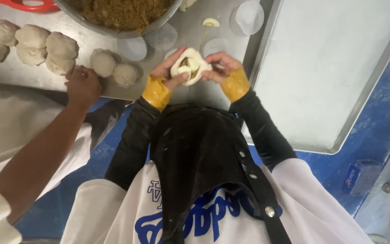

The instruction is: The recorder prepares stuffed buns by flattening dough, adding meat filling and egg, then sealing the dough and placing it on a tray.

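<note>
Head view, looking straight down: I see both of the person's own hands raised just above the steel tabletop [204, 92], meeting around one piece of filled dough [190, 66]. The left hand [170, 72] cups it from the left, thumb lying along its lower edge and fingers curled behind it. The right hand [220, 65] pinches its right edge with the fingertips. Both hands are closed on the dough, neither open wide. Each wrist wears a yellow cuff over a black sleeve.

The dough sits exactly between the two hands, touching both, and no hand is nearer than the other. It is a roundish white pocket, open on top, with brown filling and a pale slice showing inside. Its slightly longer side runs left to right, from one hand to the other.

Beyond the hands, at the top edge, a large metal bowl [118, 29] holds brown minced filling. White paper liners [249, 16] lie scattered on the tabletop near it, and a small pale egg piece [211, 21] lies among them. To the right, a big empty metal tray [335, 144] lies just beside the right hand.

To the left, well apart from the filled piece, a cluster of plain dough balls [46, 47] rests on the tabletop. A co-worker's hand [83, 83] rests there, touching the tabletop edge beside two smaller balls [113, 68].
</note>
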